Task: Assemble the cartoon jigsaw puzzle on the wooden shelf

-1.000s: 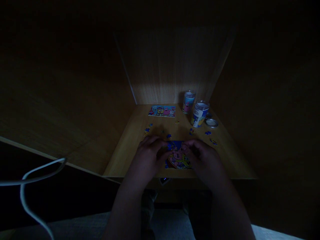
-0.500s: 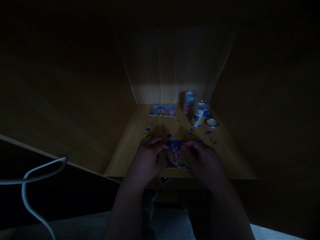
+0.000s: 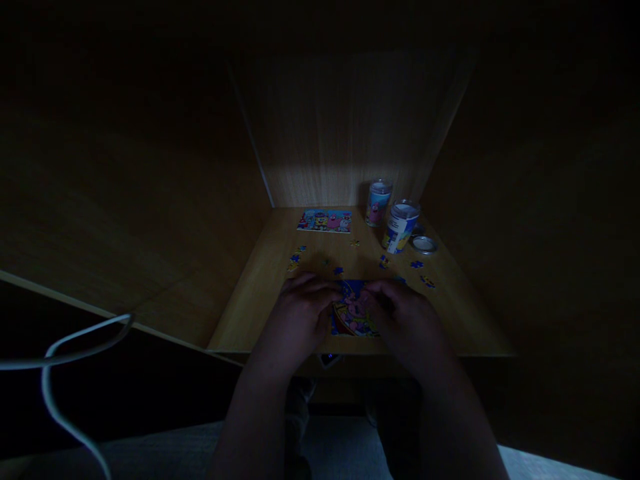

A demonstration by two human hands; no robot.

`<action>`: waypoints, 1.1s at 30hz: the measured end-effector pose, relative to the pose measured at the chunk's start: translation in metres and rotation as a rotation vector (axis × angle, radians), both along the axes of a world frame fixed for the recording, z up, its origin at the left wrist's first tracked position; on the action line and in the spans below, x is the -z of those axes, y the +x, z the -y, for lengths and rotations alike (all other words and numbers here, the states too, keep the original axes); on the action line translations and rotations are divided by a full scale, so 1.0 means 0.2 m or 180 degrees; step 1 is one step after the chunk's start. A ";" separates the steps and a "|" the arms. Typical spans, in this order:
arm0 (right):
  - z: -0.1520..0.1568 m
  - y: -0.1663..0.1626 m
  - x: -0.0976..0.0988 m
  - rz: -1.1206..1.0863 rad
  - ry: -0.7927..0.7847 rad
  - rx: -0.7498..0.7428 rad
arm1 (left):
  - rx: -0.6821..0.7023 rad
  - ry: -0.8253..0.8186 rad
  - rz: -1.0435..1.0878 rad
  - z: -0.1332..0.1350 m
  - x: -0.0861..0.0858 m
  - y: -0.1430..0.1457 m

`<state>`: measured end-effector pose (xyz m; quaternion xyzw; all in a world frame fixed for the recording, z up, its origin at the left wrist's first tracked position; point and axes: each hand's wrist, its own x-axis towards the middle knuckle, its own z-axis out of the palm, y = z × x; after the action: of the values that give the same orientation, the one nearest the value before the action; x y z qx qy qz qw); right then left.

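Observation:
In the dim head view, a partly covered jigsaw puzzle [image 3: 351,312] with a blue, pink and yellow picture lies near the front edge of the wooden surface. My left hand [image 3: 309,303] is at its left edge, fingers bent together and fingertips touching the upper left part. Over the right part is my right hand [image 3: 395,303], thumb and forefinger pinched at the picture; anything between them is hidden. Just beyond the puzzle lie a loose blue piece [image 3: 339,271] and a blue-and-yellow piece [image 3: 384,262].
Two clear-topped cans [image 3: 379,203] [image 3: 400,228] stand at the back right, beside a round metal lid [image 3: 425,245]. A cartoon picture card [image 3: 325,221] lies at the back left. Loose pieces [image 3: 296,258] lie left, others [image 3: 417,265] right. Wooden panels enclose the sides; a white cable [image 3: 55,407] hangs left.
My left fingers have shifted slightly over the puzzle's upper left edge. My right hand stays pinched in nearly the same place. The cans, card and loose pieces look unmoved.

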<state>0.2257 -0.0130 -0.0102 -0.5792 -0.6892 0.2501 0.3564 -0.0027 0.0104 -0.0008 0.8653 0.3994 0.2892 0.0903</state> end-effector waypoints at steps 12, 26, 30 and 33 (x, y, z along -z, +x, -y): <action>0.00 0.00 0.00 0.0060 0.0032 -0.0038 | -0.0057 -0.0032 -0.0114 0.01 -0.02 0.01; -0.01 0.00 0.00 0.0262 0.0100 -0.0119 | -0.0067 -0.0094 -0.0371 0.01 -0.02 0.03; -0.01 0.00 0.01 0.0297 0.0092 -0.0151 | -0.0095 -0.0100 -0.0400 0.02 -0.03 0.03; -0.01 -0.01 0.00 0.0298 0.0109 -0.0135 | -0.0095 -0.0078 -0.0358 0.03 -0.03 0.03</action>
<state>0.2246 -0.0118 -0.0107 -0.5693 -0.7214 0.2184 0.3282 0.0023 0.0052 0.0045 0.8729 0.4203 0.2365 0.0740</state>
